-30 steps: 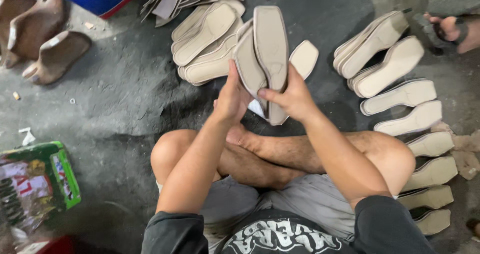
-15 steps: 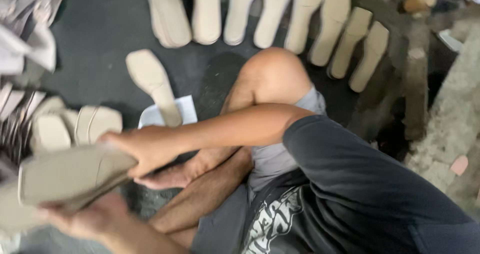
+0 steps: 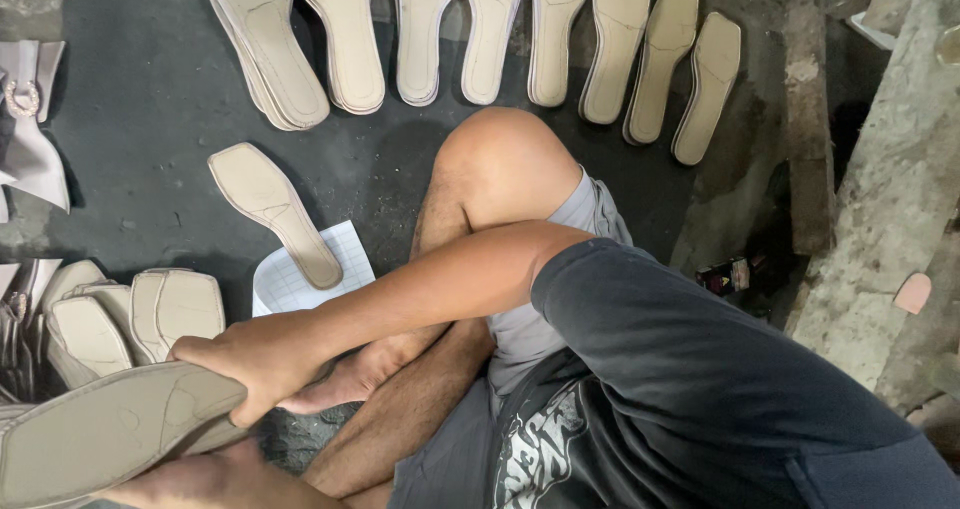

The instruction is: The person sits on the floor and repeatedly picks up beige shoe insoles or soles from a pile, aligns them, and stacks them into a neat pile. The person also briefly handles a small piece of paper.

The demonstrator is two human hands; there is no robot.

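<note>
I sit cross-legged on a dark floor. My right hand (image 3: 250, 364) reaches across my legs to the lower left and grips the edge of a large beige shoe sole (image 3: 100, 434), which lies flat and faces up. My left hand (image 3: 190, 481) is beneath that sole at the bottom edge, mostly hidden, holding it from below. A second sole edge shows under the first. One beige sole (image 3: 270, 209) lies on its own, its heel end resting on a sheet of squared paper (image 3: 290, 279) just beyond my right hand.
A row of several beige soles (image 3: 420, 29) lies along the top. A stack of soles (image 3: 130, 319) sits at the left, with pale shoe uppers (image 3: 35, 149) above it. Rough concrete and a wooden plank (image 3: 890, 189) stand at the right, with a small dark object (image 3: 725, 274) beside them.
The view has swung round. Both hands, earlier holding soles up in front of me, have dropped low to one side with a sole; since half a second ago they have barely moved.
</note>
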